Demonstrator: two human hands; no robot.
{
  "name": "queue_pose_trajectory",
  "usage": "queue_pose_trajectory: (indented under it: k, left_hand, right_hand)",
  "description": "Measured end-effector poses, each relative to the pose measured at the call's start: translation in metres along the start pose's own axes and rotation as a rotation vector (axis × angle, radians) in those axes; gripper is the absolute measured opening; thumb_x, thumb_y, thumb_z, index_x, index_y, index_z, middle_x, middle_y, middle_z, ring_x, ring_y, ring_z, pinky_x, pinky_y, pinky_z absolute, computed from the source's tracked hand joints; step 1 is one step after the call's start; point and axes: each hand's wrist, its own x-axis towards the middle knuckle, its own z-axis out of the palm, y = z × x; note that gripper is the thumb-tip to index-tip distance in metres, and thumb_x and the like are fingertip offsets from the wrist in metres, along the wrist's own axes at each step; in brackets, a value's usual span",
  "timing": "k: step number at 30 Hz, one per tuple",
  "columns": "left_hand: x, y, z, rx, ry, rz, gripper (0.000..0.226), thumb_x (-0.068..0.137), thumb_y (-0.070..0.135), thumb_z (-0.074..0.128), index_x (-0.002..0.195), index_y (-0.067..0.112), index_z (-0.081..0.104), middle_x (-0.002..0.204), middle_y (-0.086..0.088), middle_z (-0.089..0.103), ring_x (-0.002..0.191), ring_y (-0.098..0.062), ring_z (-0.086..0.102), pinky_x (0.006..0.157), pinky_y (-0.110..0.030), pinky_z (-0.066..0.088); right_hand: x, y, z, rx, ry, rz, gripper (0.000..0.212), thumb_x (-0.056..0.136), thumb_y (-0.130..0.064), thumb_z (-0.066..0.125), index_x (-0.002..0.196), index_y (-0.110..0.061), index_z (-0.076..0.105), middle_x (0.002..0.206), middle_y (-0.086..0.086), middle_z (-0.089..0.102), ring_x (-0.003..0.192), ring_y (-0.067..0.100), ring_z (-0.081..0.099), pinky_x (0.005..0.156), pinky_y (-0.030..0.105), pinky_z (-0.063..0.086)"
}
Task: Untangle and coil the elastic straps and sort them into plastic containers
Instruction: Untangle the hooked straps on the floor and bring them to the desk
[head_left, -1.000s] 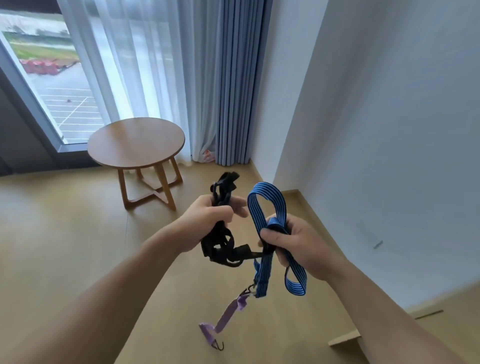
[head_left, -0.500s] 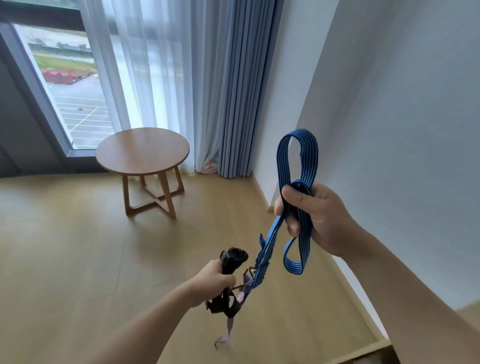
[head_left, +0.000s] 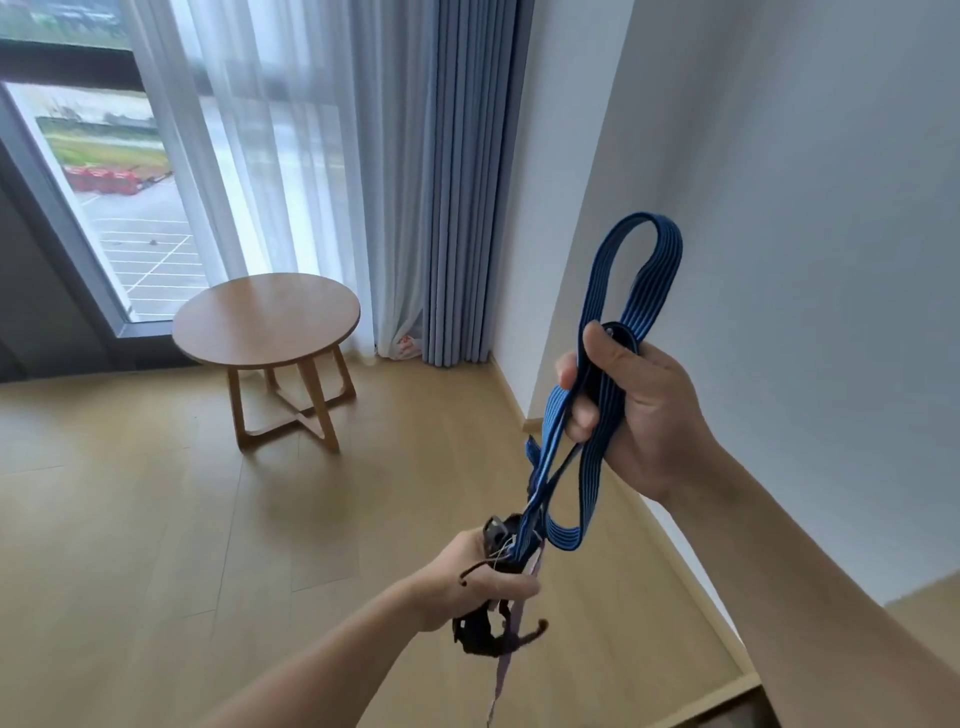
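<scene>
A blue striped elastic strap (head_left: 644, 270) is folded into loops. My right hand (head_left: 639, 410) grips the loops at chest height, one loop standing above the fist and another hanging below. The strap's lower end runs down to my left hand (head_left: 483, 582), which holds a bunched black strap (head_left: 475, 636) low and in front of me. A thin purple strap (head_left: 501, 675) dangles from the same bunch toward the floor. The blue strap is still tangled with the black one at my left fist. No plastic containers are in view.
A round wooden side table (head_left: 267, 317) stands on the wooden floor (head_left: 130, 519) by the window. Grey and sheer curtains (head_left: 452, 182) hang behind it. A white wall (head_left: 779, 182) runs close along my right side.
My hands have pulled apart: the right hand rose with the blue loops while the left dropped with the black bunch, stretching the blue strap between them. My view has tilted upward.
</scene>
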Motion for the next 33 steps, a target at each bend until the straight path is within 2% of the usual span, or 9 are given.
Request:
queue_pose_trajectory:
  k: [5, 9, 13, 17, 21, 25, 28, 31, 33]
  left_hand:
    - [0.018, 0.018, 0.020, -0.013, 0.114, 0.057, 0.011, 0.078, 0.026, 0.076, 0.082, 0.022, 0.066, 0.071, 0.012, 0.061, 0.061, -0.003, 0.054, 0.058, -0.016, 0.043]
    - [0.023, 0.024, 0.022, -0.011, 0.124, 0.027, 0.004, 0.085, 0.024, 0.074, 0.088, 0.024, 0.076, 0.075, 0.010, 0.071, 0.064, -0.003, 0.061, 0.060, -0.016, 0.046]
    - [0.019, 0.039, 0.013, -0.106, 0.064, 0.036, 0.014, 0.083, 0.024, 0.073, 0.097, 0.021, 0.074, 0.092, -0.011, 0.075, 0.079, -0.019, 0.069, 0.070, -0.032, 0.055]
    - [0.021, 0.065, 0.012, -0.139, 0.065, 0.072, 0.021, 0.084, 0.021, 0.073, 0.102, 0.012, 0.070, 0.086, -0.014, 0.074, 0.077, -0.018, 0.070, 0.057, -0.022, 0.049]
    - [0.026, 0.101, 0.016, -0.265, 0.075, 0.107, 0.016, 0.088, 0.018, 0.069, 0.100, 0.008, 0.070, 0.082, -0.014, 0.068, 0.059, -0.011, 0.064, 0.055, -0.020, 0.047]
    - [0.035, 0.138, 0.027, -0.240, 0.053, 0.085, 0.012, 0.091, 0.017, 0.065, 0.088, 0.006, 0.069, 0.087, -0.019, 0.072, 0.049, -0.013, 0.052, 0.053, -0.021, 0.046]
    - [0.037, 0.166, 0.040, -0.250, -0.017, 0.114, 0.015, 0.089, 0.018, 0.065, 0.081, 0.008, 0.072, 0.088, -0.018, 0.073, 0.047, -0.013, 0.050, 0.055, -0.022, 0.047]
    - [0.041, 0.196, 0.053, -0.307, -0.042, 0.157, 0.024, 0.089, 0.018, 0.065, 0.067, 0.016, 0.075, 0.089, -0.017, 0.073, 0.047, -0.011, 0.057, 0.056, -0.022, 0.049]
    - [0.047, 0.212, 0.062, -0.348, -0.019, 0.182, 0.020, 0.092, 0.017, 0.062, 0.075, 0.013, 0.073, 0.090, -0.017, 0.073, 0.048, -0.011, 0.059, 0.052, -0.020, 0.050]
  right_hand:
    - [-0.004, -0.020, -0.010, 0.022, -0.037, -0.044, 0.030, 0.087, -0.040, 0.061, 0.067, -0.018, 0.066, 0.070, 0.001, 0.064, 0.045, 0.013, 0.047, 0.046, 0.027, 0.038]
    - [-0.017, -0.025, -0.035, -0.229, 0.069, -0.022, 0.031, 0.090, -0.035, 0.061, 0.070, -0.011, 0.061, 0.068, 0.006, 0.062, 0.044, 0.018, 0.046, 0.046, 0.028, 0.040]
    - [-0.042, -0.006, -0.069, -0.500, 0.141, 0.136, 0.028, 0.099, -0.022, 0.056, 0.072, -0.015, 0.063, 0.070, 0.011, 0.062, 0.044, 0.018, 0.046, 0.046, 0.031, 0.041]
    - [-0.066, 0.030, -0.103, -0.596, 0.173, 0.329, 0.019, 0.096, -0.023, 0.061, 0.079, -0.014, 0.060, 0.069, 0.011, 0.064, 0.044, 0.018, 0.047, 0.044, 0.029, 0.041]
    - [-0.087, 0.065, -0.131, -0.734, 0.178, 0.517, 0.030, 0.083, -0.044, 0.066, 0.085, -0.015, 0.057, 0.067, 0.005, 0.068, 0.045, 0.018, 0.050, 0.046, 0.032, 0.042]
    - [-0.103, 0.079, -0.152, -0.838, 0.319, 0.388, 0.039, 0.073, -0.067, 0.068, 0.072, -0.030, 0.055, 0.059, -0.002, 0.062, 0.042, 0.015, 0.052, 0.047, 0.029, 0.044]
    - [-0.111, 0.080, -0.158, -0.701, 0.371, 0.269, 0.048, 0.068, -0.062, 0.080, 0.067, -0.027, 0.046, 0.052, -0.002, 0.042, 0.042, 0.019, 0.045, 0.045, 0.031, 0.040]
    - [-0.122, 0.083, -0.152, -0.533, 0.297, 0.258, 0.053, 0.070, -0.049, 0.084, 0.072, -0.009, 0.049, 0.055, 0.006, 0.043, 0.045, 0.023, 0.043, 0.048, 0.033, 0.040]
    - [-0.125, 0.087, -0.142, -0.462, 0.220, 0.284, 0.055, 0.072, -0.043, 0.083, 0.087, 0.000, 0.053, 0.055, 0.006, 0.044, 0.045, 0.022, 0.041, 0.047, 0.029, 0.041]
